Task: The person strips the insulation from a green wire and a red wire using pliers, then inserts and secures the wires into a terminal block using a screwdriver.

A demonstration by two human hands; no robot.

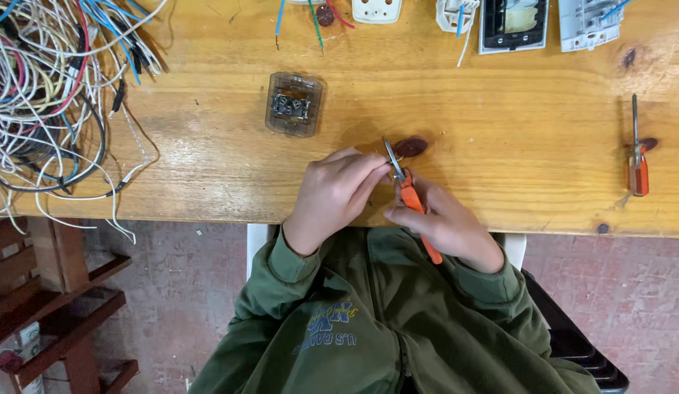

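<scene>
My right hand (445,219) grips orange-handled pliers (409,197) over the near edge of a wooden table (500,131). The steel jaws point away from me. My left hand (336,193) pinches something small at the jaws; what it is stays hidden by the fingers. Both hands meet just in front of my green jacket. A clear plastic switch module (294,104) lies on the table beyond my left hand.
A tangle of white, blue, red and black wires (51,87) fills the table's left end. An orange-handled screwdriver (637,157) lies at the right. White switch plates and sockets (513,22) line the far edge. A wooden bench (55,299) stands at lower left.
</scene>
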